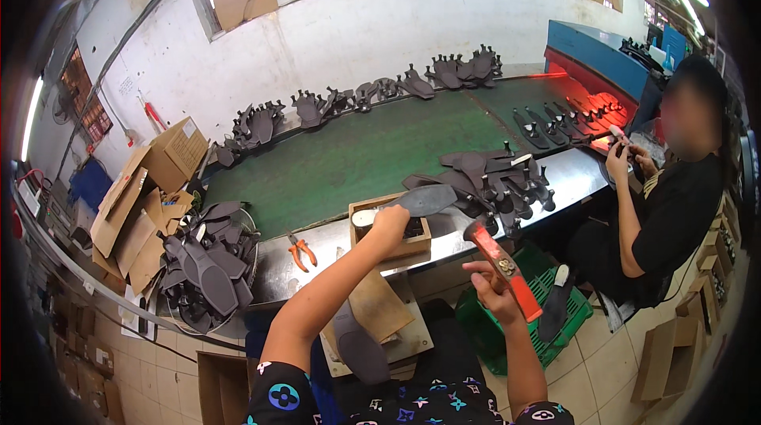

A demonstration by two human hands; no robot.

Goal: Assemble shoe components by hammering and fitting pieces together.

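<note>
My left hand (391,224) is closed at the near end of a dark grey shoe sole (429,200), above a small wooden box (410,247). The fingertips are hidden behind the hand. Inside the box are a white round piece (363,220) and small dark parts. My right hand (495,294) grips a hammer (507,268) with an orange-red handle, its head tilted up to the left and one finger sticking out. Another dark sole (361,346) lies before me on a work stand (422,335), beside a tan sheet (380,302).
Orange-handled pliers (300,252) lie on the metal edge. Piled heeled soles (495,179) stand ahead, and more fill a wire basket (208,266) at left. A green conveyor belt (341,163) runs behind. A green crate (497,338) is at right, near a seated co-worker (674,203).
</note>
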